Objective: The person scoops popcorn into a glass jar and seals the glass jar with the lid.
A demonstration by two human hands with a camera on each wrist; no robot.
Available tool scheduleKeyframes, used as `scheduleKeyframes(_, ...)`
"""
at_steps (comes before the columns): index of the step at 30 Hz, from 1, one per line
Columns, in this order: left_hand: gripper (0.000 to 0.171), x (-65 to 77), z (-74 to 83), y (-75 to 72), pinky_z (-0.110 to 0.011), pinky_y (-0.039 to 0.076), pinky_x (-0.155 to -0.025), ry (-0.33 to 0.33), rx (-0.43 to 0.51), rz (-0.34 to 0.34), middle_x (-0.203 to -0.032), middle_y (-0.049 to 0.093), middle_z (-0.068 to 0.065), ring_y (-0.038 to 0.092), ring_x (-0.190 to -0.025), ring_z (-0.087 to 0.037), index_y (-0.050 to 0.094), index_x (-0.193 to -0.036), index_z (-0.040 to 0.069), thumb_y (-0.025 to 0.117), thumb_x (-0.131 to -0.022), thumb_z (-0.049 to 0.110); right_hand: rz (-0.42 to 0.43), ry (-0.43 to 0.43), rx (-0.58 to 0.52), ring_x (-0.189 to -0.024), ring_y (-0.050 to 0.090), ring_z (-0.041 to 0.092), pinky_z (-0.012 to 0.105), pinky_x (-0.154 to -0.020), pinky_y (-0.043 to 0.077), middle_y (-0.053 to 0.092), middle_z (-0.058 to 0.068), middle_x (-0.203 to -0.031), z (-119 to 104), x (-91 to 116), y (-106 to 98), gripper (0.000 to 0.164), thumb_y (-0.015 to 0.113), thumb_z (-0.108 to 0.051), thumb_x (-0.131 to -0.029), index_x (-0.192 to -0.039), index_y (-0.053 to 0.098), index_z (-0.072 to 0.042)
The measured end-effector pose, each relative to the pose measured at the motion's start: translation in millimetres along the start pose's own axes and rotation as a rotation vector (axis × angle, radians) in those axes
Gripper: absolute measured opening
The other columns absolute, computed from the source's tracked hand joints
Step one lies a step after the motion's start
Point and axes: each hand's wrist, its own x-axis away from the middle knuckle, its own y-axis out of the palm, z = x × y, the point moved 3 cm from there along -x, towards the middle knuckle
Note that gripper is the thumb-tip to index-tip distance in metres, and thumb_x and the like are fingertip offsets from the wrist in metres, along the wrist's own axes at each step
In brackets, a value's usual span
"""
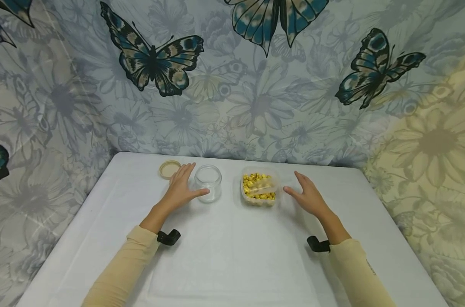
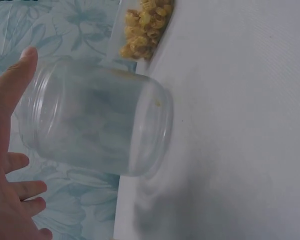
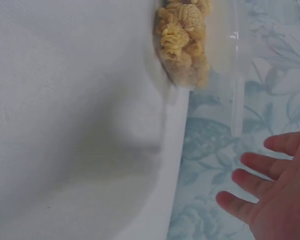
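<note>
A clear jar without a lid stands upright on the white table. My left hand is spread at its left side, thumb in front of it; in the left wrist view the fingers are apart and not wrapped round the jar. To the right sits a clear square tub of yellow popcorn-like pieces. Something clear, perhaps a scoop, lies over the pieces. Right of the tub my right hand hovers with fingers extended, holding nothing. Its fingers are apart from the tub.
A round, gold-rimmed lid lies behind and left of the left hand. The white table ends at the back against a butterfly-print cloth. A black wrist camera sits on each forearm.
</note>
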Motion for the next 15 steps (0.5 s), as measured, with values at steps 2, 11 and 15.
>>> scheduleKeyframes(2, 0.106, -1.6, 3.7, -1.7, -0.063, 0.007, -0.119, 0.023, 0.017, 0.009, -0.161, 0.023, -0.017, 0.012, -0.151, -0.037, 0.024, -0.155, 0.011, 0.076, -0.076, 0.057, 0.004, -0.005, 0.000, -0.143, 0.018, 0.052, 0.070, -0.111, 0.020, 0.018, 0.033, -0.156, -1, 0, -2, 0.088, 0.050, -0.055, -0.097, -0.155, 0.015, 0.002)
scheduleKeyframes(11, 0.102, -7.5, 12.6, -4.0, -0.064, 0.008, -0.119, 0.012, 0.038, -0.013, -0.161, 0.021, -0.015, 0.012, -0.151, -0.036, 0.023, -0.156, 0.013, 0.076, -0.078, 0.054, -0.012, 0.004, -0.013, -0.143, 0.019, 0.051, 0.070, -0.111, 0.021, 0.019, 0.032, -0.157, -7, -5, -5, 0.085, 0.050, -0.053, -0.097, -0.155, 0.018, 0.000)
scheduleKeyframes(15, 0.104, -10.1, 15.2, -4.1, -0.064, 0.017, -0.118, -0.001, 0.072, -0.020, -0.162, 0.018, -0.014, 0.011, -0.152, -0.033, 0.022, -0.156, 0.016, 0.075, -0.077, 0.057, -0.013, 0.009, -0.017, -0.143, 0.019, 0.051, 0.070, -0.111, 0.021, 0.020, 0.031, -0.157, -8, -7, -6, 0.084, 0.050, -0.053, -0.097, -0.154, 0.020, 0.000)
